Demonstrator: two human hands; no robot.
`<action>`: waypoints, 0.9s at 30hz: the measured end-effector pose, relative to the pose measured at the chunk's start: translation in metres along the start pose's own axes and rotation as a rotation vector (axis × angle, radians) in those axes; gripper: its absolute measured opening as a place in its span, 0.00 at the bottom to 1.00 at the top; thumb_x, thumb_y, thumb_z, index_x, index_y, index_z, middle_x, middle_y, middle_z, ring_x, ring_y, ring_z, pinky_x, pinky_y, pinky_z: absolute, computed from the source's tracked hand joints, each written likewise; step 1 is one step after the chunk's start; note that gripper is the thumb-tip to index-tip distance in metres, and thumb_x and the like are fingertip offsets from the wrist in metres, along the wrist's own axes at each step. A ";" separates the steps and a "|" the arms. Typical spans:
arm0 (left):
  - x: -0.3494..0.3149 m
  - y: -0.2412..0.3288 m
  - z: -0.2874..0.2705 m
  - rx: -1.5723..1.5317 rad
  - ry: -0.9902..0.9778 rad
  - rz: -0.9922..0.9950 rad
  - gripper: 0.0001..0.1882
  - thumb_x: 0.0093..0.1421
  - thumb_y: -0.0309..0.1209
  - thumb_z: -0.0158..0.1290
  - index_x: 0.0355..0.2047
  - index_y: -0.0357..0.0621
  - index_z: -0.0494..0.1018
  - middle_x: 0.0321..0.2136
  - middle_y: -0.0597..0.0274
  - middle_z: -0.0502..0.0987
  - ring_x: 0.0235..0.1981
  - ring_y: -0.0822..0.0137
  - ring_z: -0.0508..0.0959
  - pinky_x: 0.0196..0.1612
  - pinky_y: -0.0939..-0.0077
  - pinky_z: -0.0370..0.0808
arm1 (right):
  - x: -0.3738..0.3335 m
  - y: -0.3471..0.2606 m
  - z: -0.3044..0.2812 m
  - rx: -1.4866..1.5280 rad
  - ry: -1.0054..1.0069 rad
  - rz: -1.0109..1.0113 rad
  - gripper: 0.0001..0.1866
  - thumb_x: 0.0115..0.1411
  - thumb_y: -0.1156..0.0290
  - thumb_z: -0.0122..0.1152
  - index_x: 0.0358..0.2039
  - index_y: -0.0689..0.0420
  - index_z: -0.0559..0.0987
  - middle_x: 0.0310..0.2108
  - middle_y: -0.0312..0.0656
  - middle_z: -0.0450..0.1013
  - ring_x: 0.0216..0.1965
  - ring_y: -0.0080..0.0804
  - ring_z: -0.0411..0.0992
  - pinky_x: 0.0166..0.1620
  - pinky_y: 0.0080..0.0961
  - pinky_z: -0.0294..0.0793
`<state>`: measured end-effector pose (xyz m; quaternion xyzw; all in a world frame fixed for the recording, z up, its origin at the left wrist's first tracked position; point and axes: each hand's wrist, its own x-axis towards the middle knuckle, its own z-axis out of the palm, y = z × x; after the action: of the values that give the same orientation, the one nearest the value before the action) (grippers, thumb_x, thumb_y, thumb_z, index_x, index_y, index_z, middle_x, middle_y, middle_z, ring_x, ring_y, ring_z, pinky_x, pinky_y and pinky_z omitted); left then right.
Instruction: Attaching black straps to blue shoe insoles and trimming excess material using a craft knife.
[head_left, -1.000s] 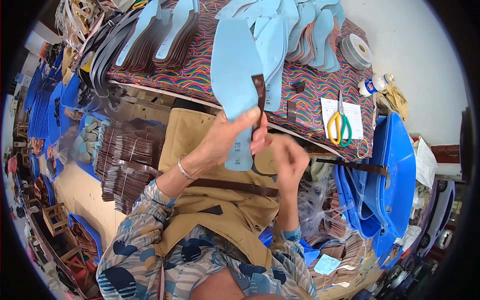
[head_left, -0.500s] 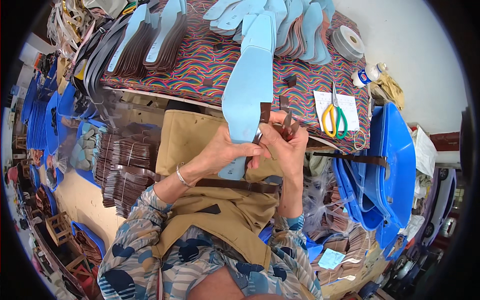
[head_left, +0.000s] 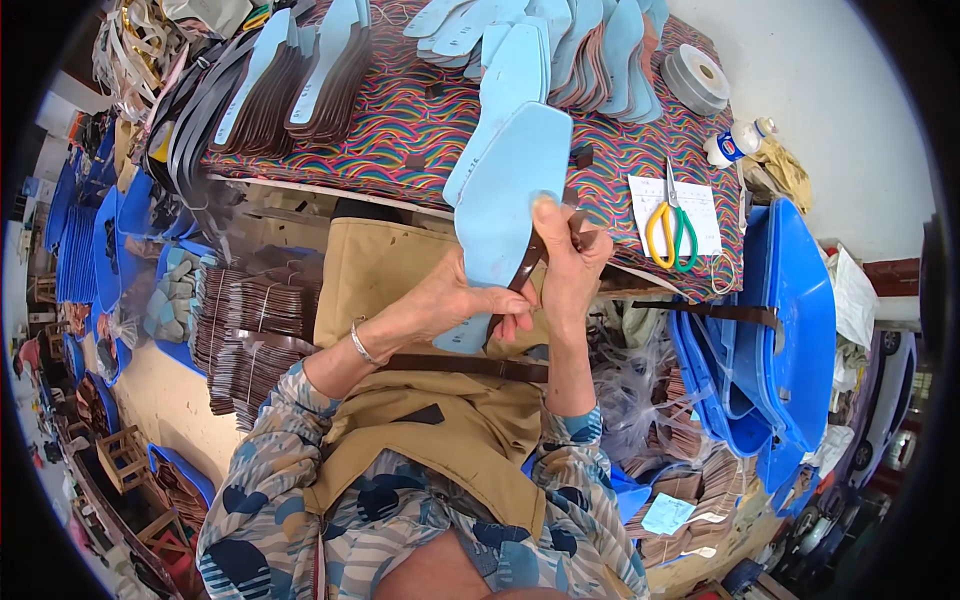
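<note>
A light-blue, sole-shaped insole (head_left: 515,190) is held up over my lap, its wide end toward the table. My left hand (head_left: 440,300) grips its narrow part, thumb across the top. Closed on the insole's right edge is my right hand (head_left: 568,262), its thumb pressed on the blue face. A dark brown strip (head_left: 527,262) runs along that edge between my hands. More brown strip ends show at the right fingers, partly hidden. Behind the held insole, other blue insoles (head_left: 515,75) lie at the table's edge, overlapped by it.
On the patterned tablecloth (head_left: 410,120) sit stacked insoles (head_left: 325,75), a white tape roll (head_left: 697,80), scissors (head_left: 670,225) on paper and a white bottle (head_left: 738,145). Blue bins (head_left: 790,330) stand at right. Bundled brown pieces (head_left: 255,340) lie at left.
The insole's wide end has tilted to the right and nearer to me. My right hand has moved up its edge, with the thumb now on the blue face.
</note>
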<state>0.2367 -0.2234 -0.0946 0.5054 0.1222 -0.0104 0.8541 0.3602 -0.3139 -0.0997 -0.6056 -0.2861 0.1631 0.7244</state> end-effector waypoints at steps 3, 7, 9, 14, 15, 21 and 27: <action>-0.001 0.012 -0.002 -0.058 0.112 0.181 0.09 0.57 0.25 0.58 0.37 0.34 0.74 0.24 0.54 0.79 0.23 0.68 0.79 0.28 0.76 0.76 | -0.015 0.000 -0.001 0.241 -0.041 0.182 0.05 0.58 0.74 0.61 0.29 0.63 0.77 0.24 0.28 0.70 0.24 0.10 0.58 0.26 0.13 0.54; 0.004 0.040 -0.011 -0.164 0.318 0.312 0.10 0.58 0.26 0.57 0.38 0.33 0.74 0.27 0.53 0.80 0.25 0.66 0.80 0.29 0.73 0.77 | -0.047 0.000 -0.014 -0.134 -0.300 0.174 0.13 0.55 0.78 0.61 0.42 0.64 0.77 0.26 0.33 0.74 0.23 0.15 0.65 0.27 0.17 0.63; 0.002 0.041 -0.017 -0.185 0.352 0.329 0.10 0.60 0.27 0.56 0.39 0.34 0.73 0.26 0.55 0.78 0.24 0.67 0.78 0.28 0.72 0.76 | -0.063 0.011 -0.017 -0.326 -0.427 0.142 0.11 0.57 0.77 0.60 0.41 0.64 0.78 0.23 0.34 0.72 0.22 0.15 0.66 0.24 0.17 0.62; 0.007 0.040 -0.028 -0.506 0.271 0.408 0.09 0.65 0.30 0.50 0.40 0.37 0.69 0.22 0.66 0.69 0.20 0.72 0.67 0.27 0.75 0.67 | -0.084 0.006 -0.002 -0.530 -0.235 -0.311 0.10 0.57 0.80 0.59 0.41 0.65 0.78 0.24 0.44 0.74 0.18 0.30 0.67 0.23 0.24 0.64; 0.007 0.041 -0.027 -0.604 0.239 0.422 0.08 0.67 0.32 0.48 0.40 0.39 0.68 0.22 0.68 0.65 0.21 0.73 0.64 0.27 0.76 0.64 | -0.083 0.001 0.001 -0.527 -0.214 -0.327 0.10 0.57 0.81 0.59 0.41 0.65 0.78 0.24 0.45 0.74 0.18 0.33 0.67 0.22 0.25 0.64; 0.009 0.032 -0.007 -0.642 0.243 0.533 0.09 0.69 0.36 0.45 0.37 0.43 0.66 0.22 0.71 0.61 0.22 0.74 0.62 0.27 0.76 0.63 | -0.079 0.003 0.003 -0.440 -0.106 -0.316 0.08 0.59 0.78 0.61 0.39 0.66 0.78 0.21 0.40 0.72 0.17 0.23 0.65 0.21 0.21 0.62; -0.008 0.009 0.005 -0.377 0.398 0.361 0.13 0.65 0.35 0.51 0.39 0.35 0.74 0.37 0.56 0.79 0.36 0.66 0.79 0.39 0.73 0.76 | -0.064 -0.004 -0.004 -0.232 -0.114 -0.076 0.07 0.61 0.74 0.61 0.31 0.65 0.78 0.16 0.30 0.66 0.18 0.12 0.60 0.21 0.15 0.57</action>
<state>0.2314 -0.2240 -0.0830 0.3437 0.1951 0.2630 0.8801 0.3125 -0.3554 -0.1104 -0.6639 -0.3665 0.1355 0.6376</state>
